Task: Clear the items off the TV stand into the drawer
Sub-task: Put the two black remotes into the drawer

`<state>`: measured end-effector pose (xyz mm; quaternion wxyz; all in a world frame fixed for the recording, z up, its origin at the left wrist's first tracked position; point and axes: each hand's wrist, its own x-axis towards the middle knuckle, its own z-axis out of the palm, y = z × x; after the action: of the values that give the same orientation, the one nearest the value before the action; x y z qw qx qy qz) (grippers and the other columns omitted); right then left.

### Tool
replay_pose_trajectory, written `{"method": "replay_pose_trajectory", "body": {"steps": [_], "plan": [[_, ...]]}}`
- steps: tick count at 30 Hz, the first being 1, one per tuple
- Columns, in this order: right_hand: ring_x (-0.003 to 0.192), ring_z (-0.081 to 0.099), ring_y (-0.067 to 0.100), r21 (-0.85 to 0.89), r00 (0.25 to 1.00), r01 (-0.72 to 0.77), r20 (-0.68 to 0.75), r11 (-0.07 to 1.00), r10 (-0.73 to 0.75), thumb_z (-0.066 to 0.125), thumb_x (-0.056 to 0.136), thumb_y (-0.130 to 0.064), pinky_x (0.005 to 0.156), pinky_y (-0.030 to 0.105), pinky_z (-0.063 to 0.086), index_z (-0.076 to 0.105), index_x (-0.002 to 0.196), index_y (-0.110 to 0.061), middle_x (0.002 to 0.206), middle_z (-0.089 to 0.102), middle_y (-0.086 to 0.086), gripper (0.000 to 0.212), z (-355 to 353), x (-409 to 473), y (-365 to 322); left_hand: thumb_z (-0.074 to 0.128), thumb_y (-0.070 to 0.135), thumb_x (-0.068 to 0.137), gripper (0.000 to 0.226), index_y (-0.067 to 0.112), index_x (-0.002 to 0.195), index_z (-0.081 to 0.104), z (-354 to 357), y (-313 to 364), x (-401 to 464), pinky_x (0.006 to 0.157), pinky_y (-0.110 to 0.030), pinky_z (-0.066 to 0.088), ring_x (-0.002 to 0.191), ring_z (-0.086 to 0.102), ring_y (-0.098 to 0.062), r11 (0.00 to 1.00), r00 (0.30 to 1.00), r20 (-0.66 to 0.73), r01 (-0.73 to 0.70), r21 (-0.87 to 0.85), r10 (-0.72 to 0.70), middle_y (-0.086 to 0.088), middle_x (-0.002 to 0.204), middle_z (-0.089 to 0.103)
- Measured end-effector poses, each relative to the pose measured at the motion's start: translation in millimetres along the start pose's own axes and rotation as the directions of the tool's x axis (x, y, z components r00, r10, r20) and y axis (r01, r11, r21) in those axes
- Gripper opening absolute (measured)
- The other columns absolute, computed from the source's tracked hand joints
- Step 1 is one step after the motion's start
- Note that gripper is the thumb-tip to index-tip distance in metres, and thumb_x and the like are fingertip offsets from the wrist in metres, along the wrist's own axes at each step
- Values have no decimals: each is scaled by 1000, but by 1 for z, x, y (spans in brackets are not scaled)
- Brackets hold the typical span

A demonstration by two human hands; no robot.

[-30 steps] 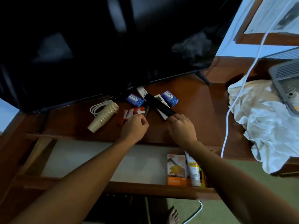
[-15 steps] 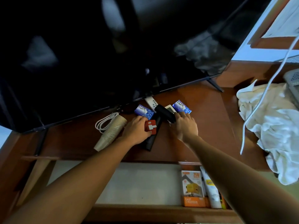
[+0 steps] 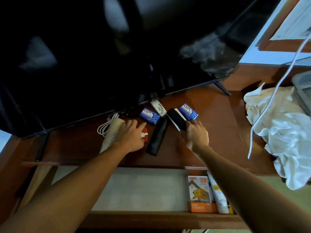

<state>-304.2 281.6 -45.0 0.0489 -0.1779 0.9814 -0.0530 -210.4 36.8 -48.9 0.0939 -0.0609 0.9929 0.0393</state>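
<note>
On the wooden TV stand [image 3: 210,125] lie two blue Lux soap bars [image 3: 149,115] [image 3: 188,112], a white remote [image 3: 158,107], a long black remote [image 3: 158,137], a stack of paper cups [image 3: 112,134] on its side and a coiled white cable [image 3: 104,127]. My left hand [image 3: 130,137] grips a small red and white box [image 3: 145,135], its fingers stretched towards the cups. My right hand [image 3: 196,134] holds the near end of a second black remote [image 3: 176,118], which lies over a flat white item [image 3: 174,124]. The open drawer [image 3: 134,187] is below the stand's front edge.
A large dark TV [image 3: 117,56] overhangs the back of the stand. In the drawer's right end sit an orange charger box [image 3: 199,192] and a white tube [image 3: 217,194]. A crumpled white cloth [image 3: 282,132], a hanging white cord [image 3: 262,111] and a grey basket [image 3: 303,91] are at the right.
Both hands moved deeper onto the stand. My left hand lifted the red and white box and slid left towards the cups. My right hand closed on the black remote's end.
</note>
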Motion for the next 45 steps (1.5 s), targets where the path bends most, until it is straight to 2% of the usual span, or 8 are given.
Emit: {"method": "replay_pose_trajectory", "body": {"steps": [6,11,15,24,30,33,37,45], "plan": [[115,53,29,117,999,-32,-22,993,35,60,93,-38,80,40,50,62,121,-15,117,63,7,36,-5,-15,-19,52,42,91,48,11,127,58,-11,47,8,94,-40,42,117,48,-30,986,998,-63,6,-164,-16,-10,125,54],[107,58,29,169,994,-105,11,980,104,56,94,-41,76,40,51,65,115,-13,113,64,8,36,-5,-25,-33,62,45,91,61,4,133,49,-4,87,25,93,-43,46,124,47,-35,947,983,84,182,-264,-165,-17,136,47],[92,62,27,180,987,-159,12,971,160,59,92,-40,66,34,48,68,109,-14,105,66,6,32,-1,-32,-40,67,38,90,70,-2,142,41,7,93,30,91,-41,48,125,46,-35,957,977,70,211,-199,-201,-20,141,43],[86,64,28,427,962,-264,53,865,267,69,80,-37,71,39,55,64,118,-25,102,66,4,40,-7,-76,-48,72,38,86,48,9,121,58,-12,99,-27,80,-38,48,113,58,-32,874,973,50,223,-432,-223,-14,124,56],[83,66,27,494,970,-242,141,835,198,74,70,-39,68,42,58,73,97,-18,92,68,5,34,-11,-135,-29,76,45,78,53,7,113,61,-5,118,-103,77,-39,47,106,60,-35,813,950,95,304,-497,-297,-14,113,60],[71,67,23,486,961,-233,248,842,123,74,66,-44,57,39,56,71,81,-17,75,68,2,30,-9,-171,-16,76,41,80,47,9,112,61,9,133,-142,71,-36,45,100,60,-33,781,948,145,315,-540,-283,-11,109,59],[56,61,13,413,911,-289,397,864,115,81,68,-41,44,24,39,67,72,-12,63,63,0,33,8,-206,-1,79,38,77,39,12,102,64,32,150,-176,61,-32,41,85,62,-28,780,930,215,367,-507,-298,-7,98,64],[70,66,19,331,848,-368,503,869,168,83,70,-42,49,25,40,67,83,-10,80,69,6,38,44,-206,-2,77,35,81,30,10,85,61,69,159,-160,58,-32,45,74,59,-27,777,898,245,439,-451,-365,-7,84,57]]}}
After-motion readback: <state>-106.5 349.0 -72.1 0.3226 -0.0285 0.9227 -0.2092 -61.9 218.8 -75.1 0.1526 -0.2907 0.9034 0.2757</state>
